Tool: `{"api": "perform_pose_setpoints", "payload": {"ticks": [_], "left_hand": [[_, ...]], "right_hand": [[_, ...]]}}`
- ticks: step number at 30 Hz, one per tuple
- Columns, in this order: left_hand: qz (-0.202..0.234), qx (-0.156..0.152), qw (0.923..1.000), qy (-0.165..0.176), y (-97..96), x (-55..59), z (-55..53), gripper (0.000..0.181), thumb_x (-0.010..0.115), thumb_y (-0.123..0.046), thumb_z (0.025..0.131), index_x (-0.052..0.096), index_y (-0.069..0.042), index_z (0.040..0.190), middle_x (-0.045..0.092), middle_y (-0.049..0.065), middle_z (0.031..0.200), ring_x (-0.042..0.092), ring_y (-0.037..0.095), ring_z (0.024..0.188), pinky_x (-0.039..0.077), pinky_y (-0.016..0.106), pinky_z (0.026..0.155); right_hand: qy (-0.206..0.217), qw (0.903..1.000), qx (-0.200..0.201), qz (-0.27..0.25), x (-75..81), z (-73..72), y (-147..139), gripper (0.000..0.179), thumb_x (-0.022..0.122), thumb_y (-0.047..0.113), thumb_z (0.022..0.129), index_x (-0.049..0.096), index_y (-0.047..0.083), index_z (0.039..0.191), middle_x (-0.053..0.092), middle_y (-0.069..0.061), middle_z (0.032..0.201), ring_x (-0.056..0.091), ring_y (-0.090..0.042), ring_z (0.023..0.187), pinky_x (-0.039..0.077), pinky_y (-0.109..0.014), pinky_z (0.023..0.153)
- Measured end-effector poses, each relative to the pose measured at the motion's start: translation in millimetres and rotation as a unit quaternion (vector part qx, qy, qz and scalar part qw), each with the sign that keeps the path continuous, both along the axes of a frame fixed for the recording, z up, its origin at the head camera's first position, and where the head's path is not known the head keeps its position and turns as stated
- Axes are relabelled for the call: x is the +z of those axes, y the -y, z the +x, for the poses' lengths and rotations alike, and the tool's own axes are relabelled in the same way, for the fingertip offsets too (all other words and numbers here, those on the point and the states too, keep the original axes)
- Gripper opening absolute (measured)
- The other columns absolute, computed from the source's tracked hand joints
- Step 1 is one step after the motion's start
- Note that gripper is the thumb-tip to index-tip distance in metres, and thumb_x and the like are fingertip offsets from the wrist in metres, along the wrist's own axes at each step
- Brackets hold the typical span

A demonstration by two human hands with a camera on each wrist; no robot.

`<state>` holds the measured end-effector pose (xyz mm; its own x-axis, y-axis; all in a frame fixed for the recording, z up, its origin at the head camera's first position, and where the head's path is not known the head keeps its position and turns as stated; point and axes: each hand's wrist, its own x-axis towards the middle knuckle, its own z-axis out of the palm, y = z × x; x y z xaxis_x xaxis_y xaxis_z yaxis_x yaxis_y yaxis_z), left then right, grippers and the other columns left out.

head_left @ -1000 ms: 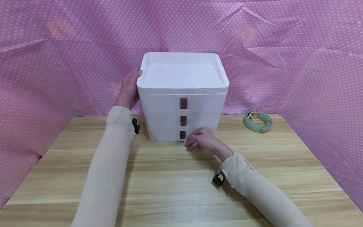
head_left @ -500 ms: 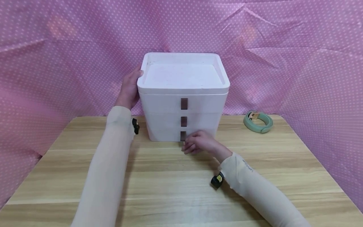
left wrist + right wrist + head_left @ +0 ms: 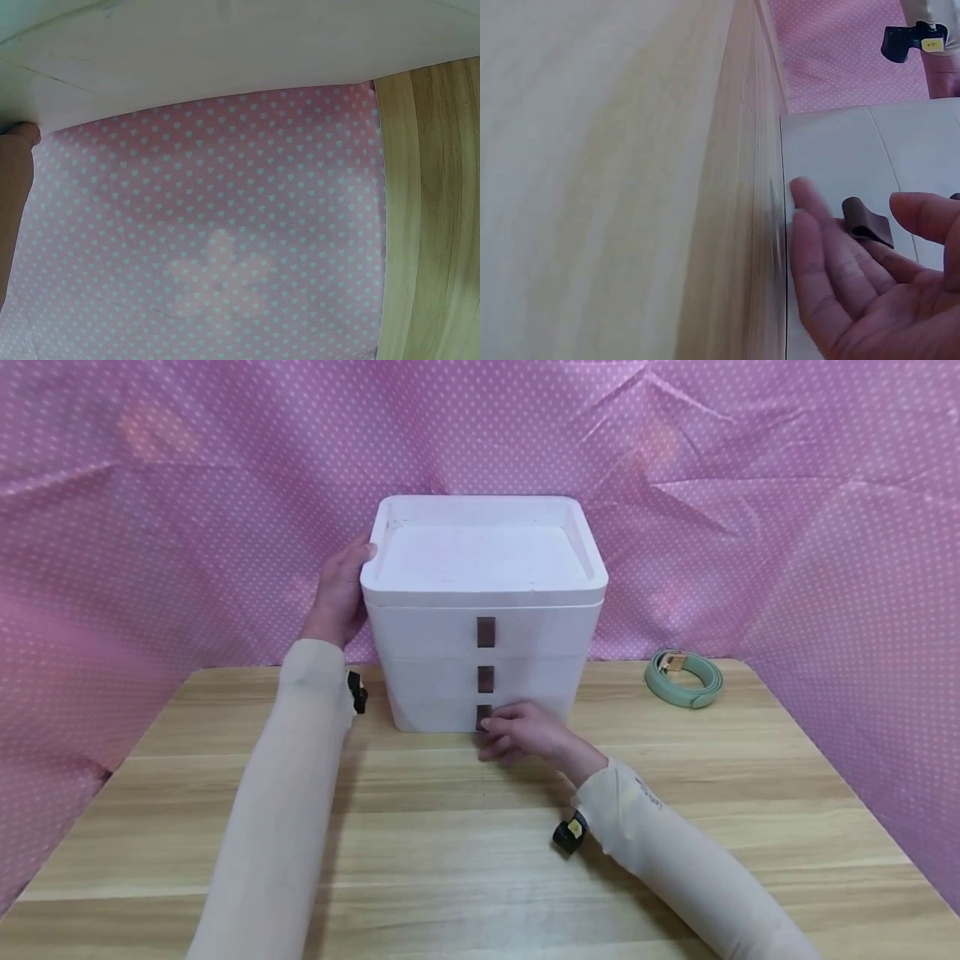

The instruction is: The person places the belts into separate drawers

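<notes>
A white drawer box (image 3: 427, 681) stands at the back of the table, with three brown loop pulls down its front and its drawers flush. My left hand (image 3: 341, 593) rests against the box's left side near the top, thumb at the rim; its other fingers are largely hidden. Low on the front, my right hand (image 3: 528, 731) is at the lowest pull (image 3: 482, 717). In the right wrist view, one finger lies behind that brown loop (image 3: 864, 225), while the thumb (image 3: 922, 214) stands apart from it. The remaining fingers (image 3: 817, 277) are loosely bent along the tabletop.
A coiled green belt (image 3: 684, 679) with a gold-coloured buckle lies at the table's back right. Pink dotted cloth (image 3: 750, 510) hangs behind and on both sides. The wooden table (image 3: 442, 860) stretches forward of the box.
My right hand has shifted slightly left, bringing its fingers and thumb to the lowest pull. My left hand stays at the box's side, and the drawers look unmoved.
</notes>
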<state>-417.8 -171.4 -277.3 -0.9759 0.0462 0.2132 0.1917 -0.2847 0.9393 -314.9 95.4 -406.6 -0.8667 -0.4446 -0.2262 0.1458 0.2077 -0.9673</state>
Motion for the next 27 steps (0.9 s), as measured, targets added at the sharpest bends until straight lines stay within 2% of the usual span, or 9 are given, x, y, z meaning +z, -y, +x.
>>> {"api": "perform_pose_setpoints", "payload": {"ticks": [5, 13, 20, 27], "left_hand": [[-0.011, 0.002, 0.9999, 0.000, 0.1, 0.6, 1.1, 0.048, 0.053, -0.025, 0.098, 0.049, -0.021, 0.146, 0.043, -0.002, 0.151, 0.044, 0.019, 0.133, 0.041, 0.030, 0.105], [-0.011, 0.007, 0.9999, 0.005, -0.2, 0.8, 1.2, 0.047, 0.055, -0.025, 0.098, 0.050, -0.021, 0.145, 0.045, -0.001, 0.150, 0.046, 0.019, 0.131, 0.043, 0.029, 0.104], [-0.014, -0.001, 0.9999, -0.004, -0.1, 0.6, 0.5, 0.047, 0.054, -0.024, 0.098, 0.050, -0.023, 0.145, 0.043, -0.003, 0.151, 0.046, 0.019, 0.132, 0.043, 0.031, 0.104], [-0.012, -0.001, 0.9999, -0.005, 0.3, -0.4, 1.1, 0.047, 0.055, -0.025, 0.098, 0.050, -0.023, 0.145, 0.045, -0.002, 0.150, 0.048, 0.020, 0.130, 0.044, 0.030, 0.103]], "right_hand": [[-0.008, 0.9997, 0.010, -0.020, 0.2, -0.2, 1.1, 0.026, 0.051, 0.010, 0.102, 0.057, -0.014, 0.108, 0.066, -0.027, 0.113, 0.067, -0.038, 0.099, 0.055, -0.048, 0.086], [-0.014, 0.9998, -0.005, -0.015, 2.4, 2.9, 3.0, 0.017, 0.050, 0.006, 0.102, 0.055, -0.009, 0.096, 0.068, -0.024, 0.111, 0.068, -0.038, 0.098, 0.056, -0.048, 0.085], [-0.023, 0.9994, -0.013, -0.021, -0.1, 1.6, 1.8, 0.015, 0.050, 0.004, 0.101, 0.057, -0.010, 0.099, 0.068, -0.024, 0.111, 0.068, -0.037, 0.099, 0.055, -0.048, 0.085], [-0.033, 0.9991, -0.014, -0.024, -2.9, 1.4, 0.0, 0.020, 0.051, 0.003, 0.100, 0.060, -0.011, 0.112, 0.068, -0.022, 0.110, 0.068, -0.036, 0.098, 0.056, -0.047, 0.086]]}}
